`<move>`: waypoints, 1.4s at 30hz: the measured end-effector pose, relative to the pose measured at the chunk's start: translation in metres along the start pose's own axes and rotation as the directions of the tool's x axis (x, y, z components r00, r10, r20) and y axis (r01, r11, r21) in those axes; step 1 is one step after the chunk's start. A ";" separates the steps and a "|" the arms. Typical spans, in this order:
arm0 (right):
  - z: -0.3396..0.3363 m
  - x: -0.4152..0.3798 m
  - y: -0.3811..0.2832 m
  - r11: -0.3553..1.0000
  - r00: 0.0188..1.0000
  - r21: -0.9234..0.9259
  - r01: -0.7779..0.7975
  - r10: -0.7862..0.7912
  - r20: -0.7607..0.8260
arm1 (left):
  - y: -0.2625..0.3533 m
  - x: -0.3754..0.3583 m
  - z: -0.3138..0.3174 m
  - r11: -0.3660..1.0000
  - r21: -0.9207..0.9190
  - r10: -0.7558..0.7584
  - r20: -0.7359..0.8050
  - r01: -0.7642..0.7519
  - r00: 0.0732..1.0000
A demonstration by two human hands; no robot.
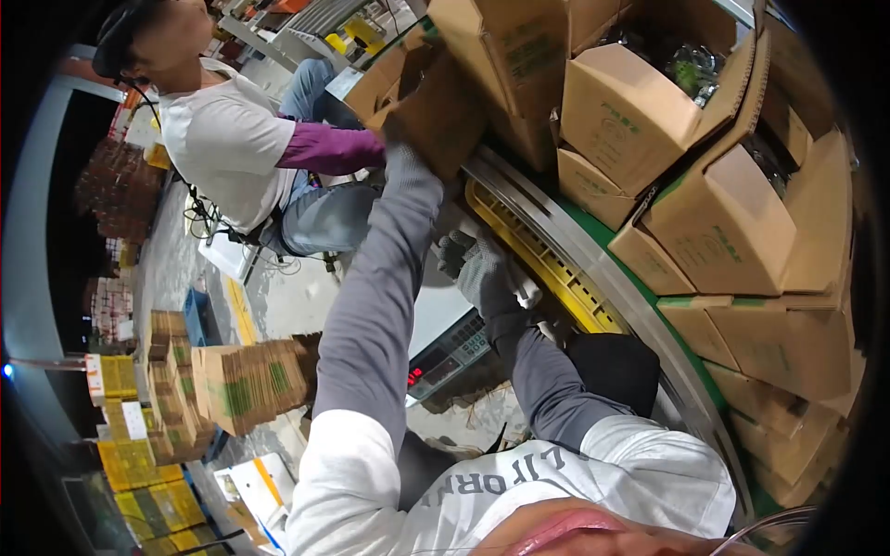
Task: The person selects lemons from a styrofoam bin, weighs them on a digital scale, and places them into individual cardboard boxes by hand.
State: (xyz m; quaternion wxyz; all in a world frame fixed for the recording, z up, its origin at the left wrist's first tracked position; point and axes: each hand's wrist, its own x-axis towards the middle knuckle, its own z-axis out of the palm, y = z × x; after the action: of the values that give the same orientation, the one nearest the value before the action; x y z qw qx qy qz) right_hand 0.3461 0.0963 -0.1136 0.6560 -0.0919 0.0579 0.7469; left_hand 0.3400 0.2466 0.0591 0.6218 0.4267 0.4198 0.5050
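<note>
My left hand [408,162], in a grey knit glove, is at the near edge of an open cardboard box [445,111] at the top centre and grips it; its fingertips are mostly hidden. Lower and to the right, my right hand [471,262], gloved the same way, hangs over the scale with its fingers loosely bent and apart, holding nothing that shows. Below the hands is the scale [450,350] with a pale platform, a keypad and a red lit display. Beside my right hand lies a yellow plastic crate [547,264].
A person [227,139] with purple sleeves sits at the upper left, close to the box. Cardboard boxes [723,213], some holding plastic-wrapped items, line the right along a metal rail [593,269]. Flattened cartons [246,385] and yellow boxes [153,491] stand at the lower left.
</note>
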 end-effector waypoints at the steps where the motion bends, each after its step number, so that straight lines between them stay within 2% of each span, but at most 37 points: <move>1: 0.004 -0.002 0.000 1.000 1.000 0.009 0.000 0.000 -0.005 | -0.002 0.015 0.008 0.995 0.039 -0.092 -0.028 0.093 0.995; 5: 0.006 -0.001 0.009 1.000 0.999 0.002 -0.026 0.026 -0.033 | -0.007 0.036 0.023 0.926 0.202 -0.310 -0.076 0.319 0.948; 8: 0.021 -0.011 0.012 0.996 0.991 -0.089 0.029 -0.040 -0.129 | -0.006 -0.016 0.035 0.938 0.165 -0.310 0.011 0.304 0.951; 9: -0.006 -0.007 0.011 0.986 0.987 -0.155 0.058 -0.080 -0.139 | -0.037 -0.016 0.011 0.917 0.377 0.028 0.269 -0.132 0.963; 10: -0.032 -0.004 0.011 0.972 0.982 -0.220 0.084 -0.119 -0.148 | -0.037 -0.041 -0.010 0.814 0.535 0.019 0.363 -0.225 0.932; 11: -0.016 -0.015 0.015 0.835 0.974 -0.527 0.156 -0.219 -0.058 | -0.037 -0.067 -0.031 0.680 0.651 0.009 0.454 -0.338 0.891; 12: 0.002 -0.026 0.018 0.600 0.949 -0.767 0.226 -0.315 0.033 | -0.007 -0.118 -0.032 0.611 0.785 -0.245 0.309 -0.101 0.919; 14: -0.010 -0.010 0.016 0.805 0.998 -0.594 0.015 -0.048 -0.039 | -0.023 -0.173 -0.101 0.466 0.811 -0.120 0.454 -0.354 0.883; 15: -0.017 0.004 0.019 0.876 0.957 -0.407 -0.258 0.173 -0.233 | -0.043 -0.191 -0.161 -0.018 0.565 0.004 0.825 -0.825 0.565; 16: -0.025 -0.003 0.033 0.909 0.958 -0.303 -0.286 0.271 -0.089 | -0.034 -0.218 -0.185 0.381 0.904 -0.362 0.340 -0.195 0.868; 17: -0.032 -0.006 0.045 0.860 0.914 -0.333 -0.387 0.407 -0.011 | -0.020 -0.248 -0.219 0.354 0.929 -0.539 0.111 0.105 0.835; 18: -0.036 -0.011 0.057 0.801 0.848 -0.369 -0.471 0.527 0.062 | -0.044 -0.269 -0.277 0.384 0.872 -0.592 -0.021 0.304 0.806; 19: -0.039 -0.020 0.074 0.724 0.807 -0.447 -0.526 0.590 0.005 | -0.030 -0.303 -0.317 0.438 0.811 -0.582 -0.074 0.389 0.810; 20: -0.040 -0.034 0.094 0.637 0.764 -0.517 -0.572 0.643 -0.053 | -0.074 -0.333 -0.402 0.324 0.887 -0.508 -0.130 0.329 0.852; 21: -0.040 -0.048 0.114 0.545 0.722 -0.580 -0.605 0.683 -0.112 | -0.070 -0.367 -0.435 0.601 0.570 -0.511 -0.264 0.560 0.818; 22: -0.038 -0.065 0.131 0.442 0.611 -0.556 -0.704 0.776 -0.157 | -0.067 -0.403 -0.460 0.569 0.616 -0.379 -0.392 0.545 0.838; 23: -0.045 -0.080 0.155 0.361 0.536 -0.548 -0.755 0.821 -0.198 | -0.084 -0.428 -0.503 0.504 0.616 -0.352 -0.493 0.605 0.796; 24: -0.045 -0.093 0.174 0.212 0.419 -0.521 -0.827 0.850 -0.319 | -0.101 -0.454 -0.546 0.443 0.600 -0.321 -0.587 0.666 0.743; 25: -0.062 -0.099 0.194 0.169 0.388 -0.555 -0.815 0.870 -0.305 | -0.115 -0.473 -0.574 0.466 0.479 -0.302 -0.705 0.744 0.642; 27: -0.094 -0.112 0.235 0.088 0.324 -0.622 -0.778 0.905 -0.277 | -0.149 -0.498 -0.619 0.421 0.384 -0.154 -0.862 0.822 0.482; 28: -0.078 -0.123 0.254 0.072 0.384 -0.726 -0.683 0.882 -0.274 | -0.153 -0.505 -0.633 0.393 0.329 -0.118 -0.908 0.859 0.402; 29: -0.084 -0.123 0.273 0.040 0.342 -0.756 -0.654 0.906 -0.248 | -0.158 -0.513 -0.648 0.371 0.267 -0.081 -0.945 0.890 0.318; 30: -0.107 -0.121 0.298 -0.042 0.334 -0.800 -0.599 0.894 -0.297 | -0.157 -0.519 -0.657 0.338 0.201 -0.089 -0.966 0.919 0.244; 31: -0.102 -0.124 0.321 -0.075 0.384 -0.818 -0.571 0.856 -0.346 | -0.153 -0.525 -0.659 0.304 0.134 -0.094 -0.981 0.943 0.169; 32: -0.097 -0.126 0.341 -0.107 0.436 -0.834 -0.541 0.813 -0.387 | -0.150 -0.528 -0.660 0.292 0.121 -0.103 -0.982 0.949 0.158; 34: -0.085 -0.123 0.373 -0.203 0.372 -0.832 -0.517 0.822 -0.432 | -0.143 -0.531 -0.660 0.266 0.105 -0.119 -0.983 0.958 0.140; 35: -0.091 -0.121 0.385 -0.207 0.393 -0.845 -0.494 0.814 -0.429 | -0.175 -0.543 -0.692 0.315 0.075 -0.034 -0.995 0.946 0.090; 36: -0.099 -0.119 0.396 -0.211 0.414 -0.857 -0.470 0.805 -0.425 | -0.165 -0.545 -0.689 0.319 0.096 -0.096 -0.987 0.943 0.133; 37: -0.127 -0.121 0.406 -0.174 0.482 -0.883 -0.437 0.783 -0.393 | -0.143 -0.545 -0.677 0.323 0.119 -0.157 -0.972 0.939 0.177; 38: -0.107 -0.125 0.403 -0.193 0.499 -0.871 -0.451 0.754 -0.426 | -0.130 -0.545 -0.669 0.329 0.145 -0.216 -0.950 0.933 0.224; 39: -0.083 -0.129 0.401 -0.212 0.515 -0.859 -0.466 0.724 -0.458 | -0.130 -0.554 -0.676 0.377 0.185 -0.176 -0.948 0.908 0.266; 41: -0.090 -0.127 0.396 -0.093 0.478 -0.859 -0.503 0.799 -0.366 | -0.130 -0.574 -0.693 0.465 0.271 -0.085 -0.934 0.843 0.347; 42: -0.091 -0.128 0.393 -0.033 0.460 -0.852 -0.522 0.830 -0.314 | -0.109 -0.570 -0.673 0.618 0.221 -0.147 -0.911 0.755 0.386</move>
State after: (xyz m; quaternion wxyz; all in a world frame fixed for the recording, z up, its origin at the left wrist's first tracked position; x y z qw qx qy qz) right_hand -0.0218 -0.0985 -0.1890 0.0348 -0.2629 -0.3995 0.8775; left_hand -0.3504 -0.2576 -0.1837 0.2901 0.1682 0.9028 0.2693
